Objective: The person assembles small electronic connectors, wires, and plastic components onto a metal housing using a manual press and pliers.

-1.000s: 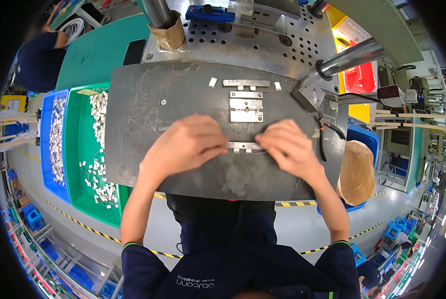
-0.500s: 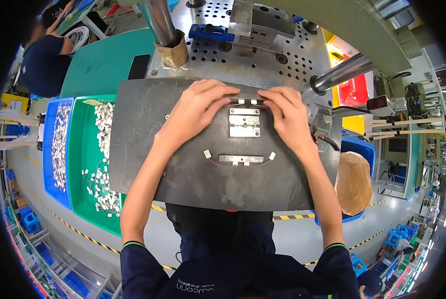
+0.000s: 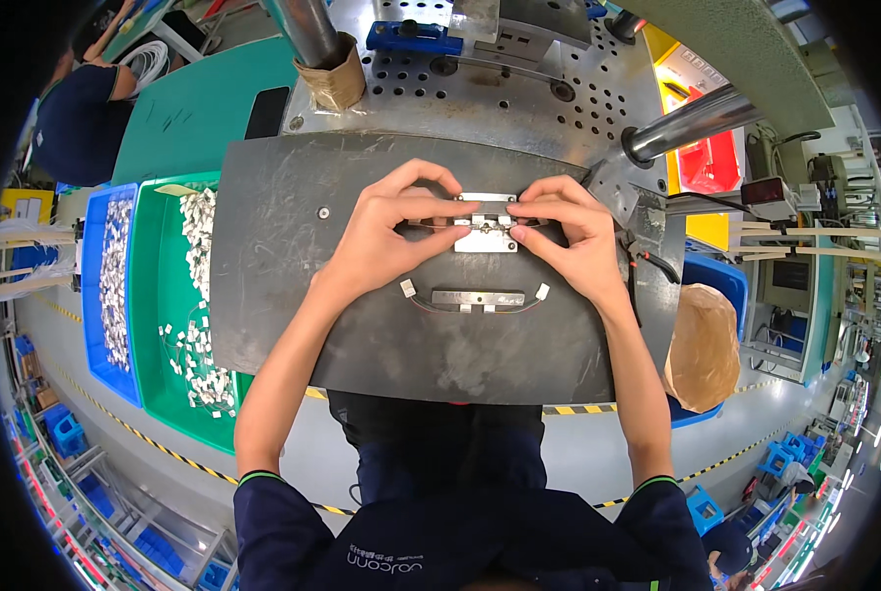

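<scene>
A small wire harness with white connectors (image 3: 477, 221) lies over a silver metal fixture block (image 3: 485, 244) on the dark plate. My left hand (image 3: 386, 227) pinches its left side, thumb and fingers at the block's left edge. Opposite, my right hand (image 3: 576, 234) pinches the right side with thumb and index finger. A narrow grey bar shows between the fingertips; whether it belongs to the harness or the block I cannot tell. Nearer me, a second wire harness (image 3: 424, 303) rests along a separate metal bar (image 3: 478, 297), a white connector at each end.
Left of the dark plate (image 3: 273, 266) stand a green bin (image 3: 155, 345) and a blue bin (image 3: 93, 295) of white connectors. Steel press columns (image 3: 692, 123) rise behind. Pliers (image 3: 654, 264) lie at the right, beside a blue bin with brown paper (image 3: 702, 345). Another person (image 3: 81, 123) is at far left.
Both hands have come nearer to me, bringing the harness from beyond the fixture block onto it. The second harness and its bar stay in place on the plate.
</scene>
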A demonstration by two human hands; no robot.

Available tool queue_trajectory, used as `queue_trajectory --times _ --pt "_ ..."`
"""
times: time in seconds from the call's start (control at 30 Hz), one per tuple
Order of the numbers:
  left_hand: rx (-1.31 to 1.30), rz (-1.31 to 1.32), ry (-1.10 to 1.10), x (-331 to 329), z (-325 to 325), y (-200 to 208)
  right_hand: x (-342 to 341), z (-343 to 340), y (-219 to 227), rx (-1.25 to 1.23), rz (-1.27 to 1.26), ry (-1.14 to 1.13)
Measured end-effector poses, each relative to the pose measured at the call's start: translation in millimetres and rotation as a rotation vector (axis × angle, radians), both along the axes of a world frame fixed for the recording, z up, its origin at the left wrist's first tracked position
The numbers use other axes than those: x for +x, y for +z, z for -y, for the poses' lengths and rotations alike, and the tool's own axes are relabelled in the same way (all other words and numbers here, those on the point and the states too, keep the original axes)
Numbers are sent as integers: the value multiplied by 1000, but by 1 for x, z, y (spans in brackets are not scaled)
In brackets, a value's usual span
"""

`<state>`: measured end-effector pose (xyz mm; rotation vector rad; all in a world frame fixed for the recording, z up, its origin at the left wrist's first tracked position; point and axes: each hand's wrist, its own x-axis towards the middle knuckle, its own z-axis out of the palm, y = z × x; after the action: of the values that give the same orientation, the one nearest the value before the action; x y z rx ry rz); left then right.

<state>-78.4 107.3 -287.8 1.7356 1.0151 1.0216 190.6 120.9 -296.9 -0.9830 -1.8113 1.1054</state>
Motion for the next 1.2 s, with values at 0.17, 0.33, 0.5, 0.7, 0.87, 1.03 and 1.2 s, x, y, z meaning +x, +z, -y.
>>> queue_trajectory --times 0.17,0.33,0.5,0.7,0.87,1.03,1.2 --pt "140 -142 -43 -5 -5 -2 0 4 4 2 80 8" --pt "-14 -72 -42 3 -1 -1 -6 5 9 168 176 -46" --pt "-104 -127 -51 6 1 4 -13 9 13 29 156 -55" --pt "51 -250 36 12 2 2 -18 8 14 75 140 -117" --pt "78 -268 16 4 -3 2 -12 1 13 54 117 -50" --pt "-57 -163 -11 11 -13 19 -15 -5 29 20 201 -17" --pt "191 -334 47 13 -9 21 -29 -6 36 127 290 34"
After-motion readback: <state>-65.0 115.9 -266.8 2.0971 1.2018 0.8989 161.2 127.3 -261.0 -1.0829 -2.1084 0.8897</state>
